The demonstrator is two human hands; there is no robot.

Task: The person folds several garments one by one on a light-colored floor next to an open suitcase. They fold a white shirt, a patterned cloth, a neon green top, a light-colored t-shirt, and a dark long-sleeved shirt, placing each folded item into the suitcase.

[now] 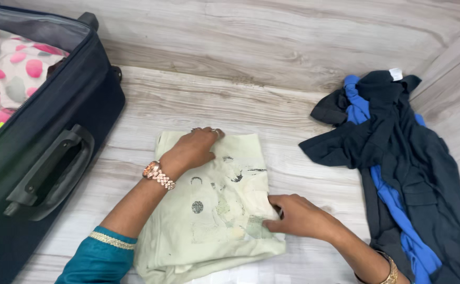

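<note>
A pale green folded shirt (214,215) with dark printed marks lies on the light wood-grain surface in front of me. My left hand (194,149), with a rose-gold watch on its wrist, rests flat on the shirt's upper left part, fingers spread near the top edge. At the shirt's right edge, my right hand (296,214) pinches the cloth between thumb and fingers. A gold bangle shows on that wrist, and a teal sleeve covers my left forearm.
An open dark navy suitcase (56,131) stands at the left, with pink-dotted cloth (9,73) and something yellow inside. A heap of black and blue garments (398,173) lies at the right. A wood-grain wall rises behind.
</note>
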